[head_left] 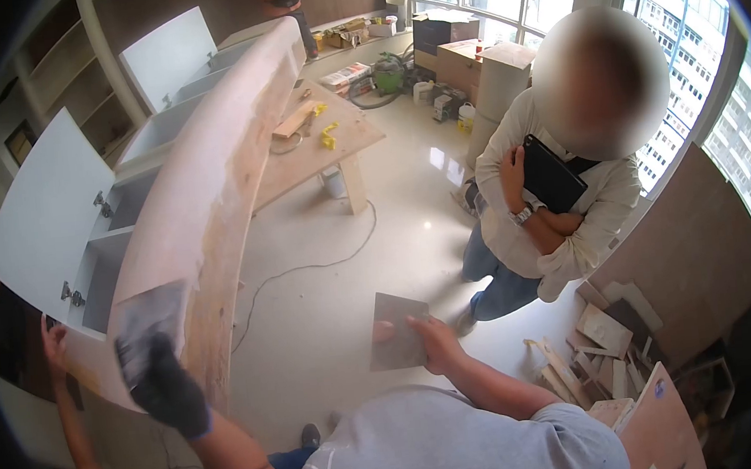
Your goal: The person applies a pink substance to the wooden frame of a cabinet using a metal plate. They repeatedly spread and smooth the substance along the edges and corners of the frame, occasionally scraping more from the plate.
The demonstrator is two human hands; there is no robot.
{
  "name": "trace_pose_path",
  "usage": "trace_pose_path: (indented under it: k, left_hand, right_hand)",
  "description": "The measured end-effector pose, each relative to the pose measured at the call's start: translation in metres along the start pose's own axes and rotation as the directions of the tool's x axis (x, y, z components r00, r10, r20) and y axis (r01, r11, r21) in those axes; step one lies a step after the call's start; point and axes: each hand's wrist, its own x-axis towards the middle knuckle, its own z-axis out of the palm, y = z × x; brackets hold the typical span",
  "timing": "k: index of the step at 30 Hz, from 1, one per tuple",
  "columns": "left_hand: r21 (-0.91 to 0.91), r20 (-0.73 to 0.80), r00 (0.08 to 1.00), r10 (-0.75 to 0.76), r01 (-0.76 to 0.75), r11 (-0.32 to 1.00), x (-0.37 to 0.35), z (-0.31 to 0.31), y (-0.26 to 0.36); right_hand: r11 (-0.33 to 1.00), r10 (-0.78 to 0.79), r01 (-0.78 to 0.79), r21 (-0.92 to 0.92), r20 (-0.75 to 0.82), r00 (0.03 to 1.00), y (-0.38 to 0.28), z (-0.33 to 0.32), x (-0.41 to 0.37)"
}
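Observation:
My left hand (164, 387), in a dark glove, grips a wide flat filler blade (163, 304) and is slightly blurred. The blade lies against the curved wooden face (183, 224) of a long cabinet, whose surface is partly coated with pale pinkish filler. Its handle, if it has one, is hidden by the glove. Bare and held out in front of my body, my right hand (439, 343) pinches the edge of a square thin metal plate (397, 331). The plate is over the floor, apart from the cabinet.
At the left, another person's hand (54, 343) touches the cabinet end near raised white doors (52, 209). A person in a pale shirt (511, 151) stands at right, holding a black case (553, 174). A cable (307, 267) crosses the floor; wood scraps (609, 348) lie right.

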Motion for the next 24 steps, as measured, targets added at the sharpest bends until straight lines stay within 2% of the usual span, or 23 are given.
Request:
trace_pose_path:
  k: [1, 3, 4, 5, 6, 9, 10, 13, 14, 15, 17, 20, 21, 24]
  left_hand:
    - [-0.052, -0.134, 0.977, -0.165, 0.159, 0.986, 0.011, -0.002, 0.031]
    - [-0.127, -0.252, 0.964, 0.090, -0.125, 0.984, 0.030, -0.002, 0.050]
    - [-0.387, -0.271, 0.961, 0.053, -0.159, 0.908, 0.040, 0.005, 0.079]
    - [-0.073, -0.202, 0.973, 0.107, -0.124, 0.990, 0.039, 0.000, 0.069]
    - [0.250, -0.118, 0.984, 0.133, -0.100, 0.963, 0.038, -0.008, 0.046]
    - [0.241, 0.015, 0.985, 0.169, -0.168, 0.956, 0.033, 0.007, 0.050]
    - [0.264, 0.030, 0.962, 0.270, -0.268, 0.926, 0.034, 0.013, 0.059]
    - [0.120, -0.107, 0.994, 0.036, -0.023, 0.992, 0.031, 0.019, 0.063]
    - [0.020, -0.079, 0.997, -0.003, 0.004, 1.000, 0.029, 0.006, 0.043]
    - [0.002, 0.000, 1.000, 0.019, -0.019, 1.000, 0.020, 0.007, 0.045]
    - [-0.037, 0.171, 0.983, 0.067, -0.061, 0.997, 0.006, 0.014, 0.072]
    - [-0.150, 0.261, 0.929, 0.262, -0.229, 0.962, 0.024, 0.050, 0.131]
    - [-0.187, 0.288, 0.898, 0.332, -0.287, 0.939, 0.026, 0.058, 0.147]
    - [-0.300, 0.482, 0.816, 0.319, -0.189, 0.935, -0.028, 0.098, 0.141]
  right_hand:
    - [1.000, 0.005, -0.005, 0.007, 0.005, 1.000, 0.000, -0.001, 0.001]
    - [1.000, -0.002, 0.002, -0.006, -0.004, 1.000, -0.002, 0.000, -0.001]
    - [1.000, -0.007, 0.007, -0.012, -0.007, 1.000, -0.004, 0.001, -0.001]
    - [1.000, -0.011, 0.011, -0.015, 0.001, 1.000, -0.006, 0.000, -0.002]
    - [1.000, -0.013, 0.013, -0.017, 0.007, 1.000, -0.006, -0.001, -0.003]
    - [1.000, 0.000, 0.000, -0.008, -0.013, 1.000, -0.004, -0.004, -0.005]
    - [1.000, 0.006, -0.006, 0.001, -0.028, 1.000, -0.005, -0.004, -0.004]
    - [0.998, -0.060, 0.060, 0.001, 0.011, 0.998, -0.003, -0.010, -0.004]
    - [0.987, -0.102, 0.104, -0.120, 0.020, 0.995, -0.007, -0.011, -0.006]
    - [0.962, -0.133, 0.137, -0.236, 0.032, 0.991, -0.011, -0.009, -0.006]
    - [0.957, -0.103, 0.094, -0.276, -0.018, 0.995, 0.006, -0.019, -0.021]
    - [0.994, -0.072, 0.066, -0.085, -0.075, 0.995, -0.007, -0.006, -0.007]
    - [0.990, -0.090, 0.081, -0.114, -0.073, 0.993, -0.009, -0.007, -0.005]
    - [0.996, -0.067, 0.058, -0.073, -0.137, 0.988, -0.020, -0.002, -0.011]
